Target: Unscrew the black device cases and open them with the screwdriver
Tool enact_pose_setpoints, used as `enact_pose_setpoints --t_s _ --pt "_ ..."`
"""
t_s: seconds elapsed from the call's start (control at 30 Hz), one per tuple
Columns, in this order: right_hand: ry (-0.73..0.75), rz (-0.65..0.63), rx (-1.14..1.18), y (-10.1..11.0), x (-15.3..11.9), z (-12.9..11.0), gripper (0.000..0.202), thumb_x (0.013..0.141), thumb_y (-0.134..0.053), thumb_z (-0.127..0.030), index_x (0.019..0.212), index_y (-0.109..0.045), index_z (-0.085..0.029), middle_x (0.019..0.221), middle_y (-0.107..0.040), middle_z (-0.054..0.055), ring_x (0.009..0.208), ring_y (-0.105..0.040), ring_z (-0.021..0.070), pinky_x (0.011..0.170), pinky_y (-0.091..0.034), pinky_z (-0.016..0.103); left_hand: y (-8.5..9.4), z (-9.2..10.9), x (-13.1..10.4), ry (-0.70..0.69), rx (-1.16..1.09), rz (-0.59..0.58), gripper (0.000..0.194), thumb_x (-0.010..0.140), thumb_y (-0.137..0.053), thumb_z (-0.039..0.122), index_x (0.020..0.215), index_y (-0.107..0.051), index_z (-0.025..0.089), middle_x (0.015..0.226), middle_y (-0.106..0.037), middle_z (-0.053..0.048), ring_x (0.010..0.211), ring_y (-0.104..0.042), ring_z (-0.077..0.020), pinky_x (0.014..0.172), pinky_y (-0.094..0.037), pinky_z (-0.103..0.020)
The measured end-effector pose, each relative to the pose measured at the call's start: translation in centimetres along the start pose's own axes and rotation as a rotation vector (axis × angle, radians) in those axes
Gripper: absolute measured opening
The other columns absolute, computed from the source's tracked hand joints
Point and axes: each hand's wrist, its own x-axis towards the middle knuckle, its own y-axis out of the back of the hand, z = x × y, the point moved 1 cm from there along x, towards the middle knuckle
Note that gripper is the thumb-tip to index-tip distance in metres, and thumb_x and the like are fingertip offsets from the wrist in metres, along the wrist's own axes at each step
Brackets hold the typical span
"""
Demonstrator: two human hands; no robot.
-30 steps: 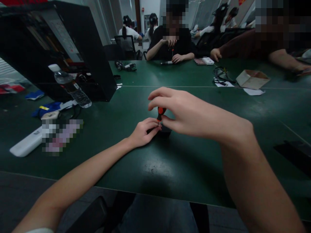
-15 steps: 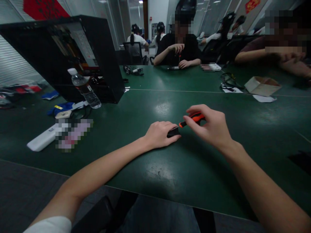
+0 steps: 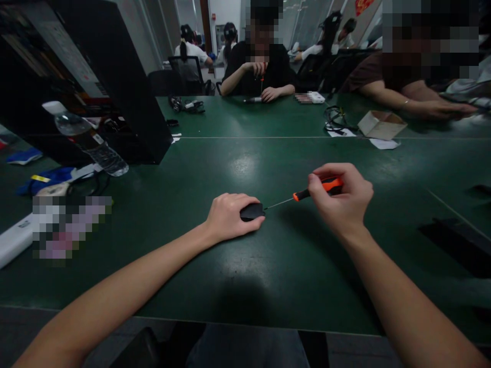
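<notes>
My left hand point(image 3: 233, 217) rests on the green table point(image 3: 245, 286), its fingers and thumb closed around the sides of a black computer mouse point(image 3: 252, 212). Part of the mouse is hidden under the palm. To the right, my right hand point(image 3: 343, 199) grips the orange and black handle of a screwdriver point(image 3: 282, 203), held low above the table at a slant. Its thin metal shaft points left, and the tip is at the right end of the mouse. Whether the tip touches the mouse, I cannot tell.
A black computer case point(image 3: 126, 76) stands at the left, with a water bottle point(image 3: 90, 138) leaning by it. Cables point(image 3: 337, 120) and a small open box point(image 3: 381, 125) lie at the far right. Across the table, a person point(image 3: 257, 66) also holds a screwdriver.
My right hand has drawn the screwdriver back to the right, so more of its shaft shows. The left hand keeps its hold on the mouse. The view has turned right.
</notes>
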Motion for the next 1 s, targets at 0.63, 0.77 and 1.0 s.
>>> enact_pose_setpoints --t_s 0.63,0.77,1.0 --pt "-0.015 -0.011 0.066 -0.3 -0.2 -0.5 0.004 0.086 -0.066 -0.023 0.085 -0.062 -0.025 0.073 -0.065 -0.001 0.059 -0.06 0.0157 0.057 -0.048 0.032 0.0 -0.1 0.0 -0.029 0.015 -0.005 0.034 0.087 -0.069 0.046 0.108 -0.071 0.02 0.104 -0.079 -0.004 0.092 -0.075 -0.0234 0.08 -0.052 -0.037" --pt "-0.134 0.033 0.103 -1.0 -0.5 -0.1 0.005 0.085 -0.066 -0.025 0.086 -0.062 -0.023 0.075 -0.064 -0.001 0.063 -0.059 0.0154 0.06 -0.047 0.031 0.0 -0.1 0.0 -0.028 0.021 -0.009 0.035 0.087 -0.068 0.047 0.109 -0.071 0.02 0.104 -0.078 -0.004 0.092 -0.074 -0.0233 0.08 -0.052 -0.037" --pt "-0.406 -0.05 0.058 -2.4 -0.9 2.6 0.017 0.08 -0.068 -0.031 0.073 -0.057 -0.021 0.063 -0.053 -0.004 0.056 -0.049 0.0121 0.055 -0.04 0.028 -0.3 -0.5 0.1 -0.051 0.092 -0.038 0.04 0.088 -0.069 0.051 0.112 -0.07 0.02 0.104 -0.078 -0.005 0.091 -0.073 -0.0235 0.076 -0.05 -0.034"
